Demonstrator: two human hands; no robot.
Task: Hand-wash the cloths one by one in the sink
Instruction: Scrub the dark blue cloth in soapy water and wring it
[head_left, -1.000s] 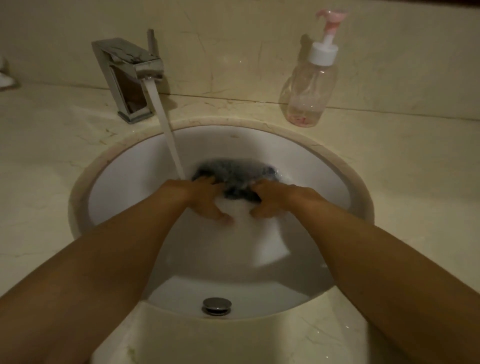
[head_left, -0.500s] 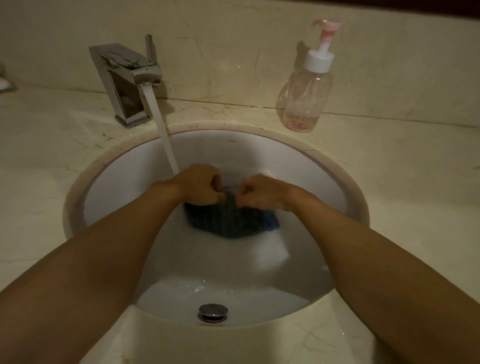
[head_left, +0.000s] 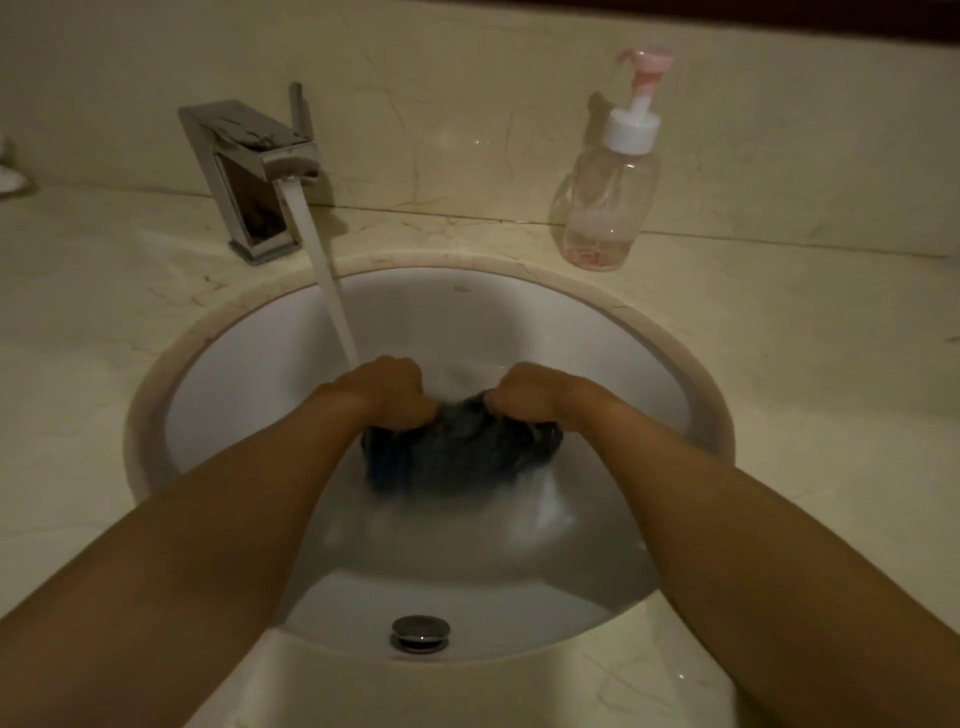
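1. At the near side of the sink (head_left: 234, 415), a metal drain plug (head_left: 420, 633) sits low on the white basin wall. Water pools in the bowl.
2. Mid-basin, the left hand (head_left: 387, 392) and right hand (head_left: 530, 397) are curled into fists, slightly apart. Each grips the upper edge of the dark cloth (head_left: 462, 447).
3. The cloth hangs bunched between and below the hands, partly in the water.
4. The water stream (head_left: 327, 280) lands just beside the left hand.
5. On the countertop (head_left: 805, 364) behind, the chrome faucet (head_left: 249, 171) stands at left and a clear pump bottle (head_left: 608, 202) at right.
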